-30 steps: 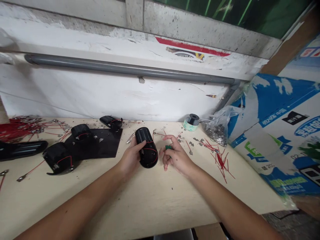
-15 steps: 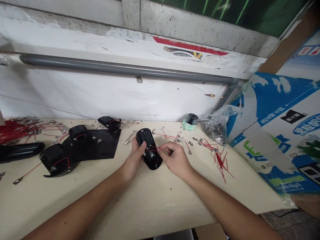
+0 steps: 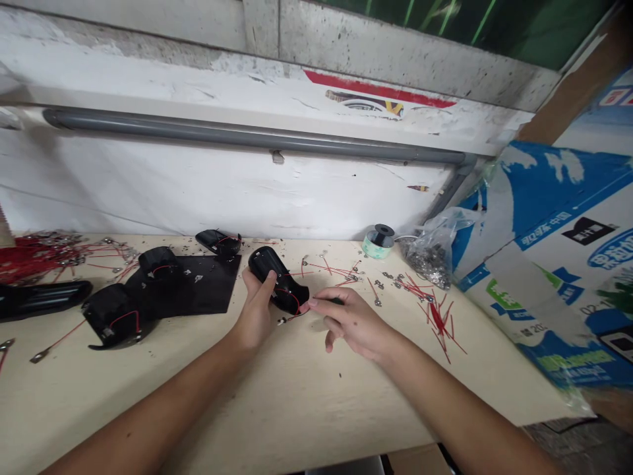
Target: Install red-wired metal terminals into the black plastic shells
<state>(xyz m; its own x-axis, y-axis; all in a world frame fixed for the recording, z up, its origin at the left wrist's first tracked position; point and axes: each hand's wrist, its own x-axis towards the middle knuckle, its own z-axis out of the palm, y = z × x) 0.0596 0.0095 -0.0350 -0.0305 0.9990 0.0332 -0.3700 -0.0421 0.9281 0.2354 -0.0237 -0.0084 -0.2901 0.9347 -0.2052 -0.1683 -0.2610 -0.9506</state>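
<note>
My left hand (image 3: 256,310) grips a black plastic housing (image 3: 275,279), which tilts up and to the left above the wooden tabletop. A thin red wire (image 3: 291,298) runs over the housing and ends in a small metal terminal (image 3: 282,321) near my left hand. My right hand (image 3: 352,323) reaches in from the right, its forefinger tip close to the housing's lower end. A small dark object (image 3: 337,301) pokes out between its thumb and fingers, mostly hidden.
To the left, several similar black housings (image 3: 159,262) stand around a black sheet (image 3: 198,285). Red wires with terminals (image 3: 438,322) lie scattered on the right. A tape roll (image 3: 378,241), a plastic bag of metal parts (image 3: 428,256) and a printed cardboard box (image 3: 554,264) stand behind them.
The housing has swung from near upright to tilted left and moved left. My right hand has drawn back to the right, and the terminal end of the wire now shows.
</note>
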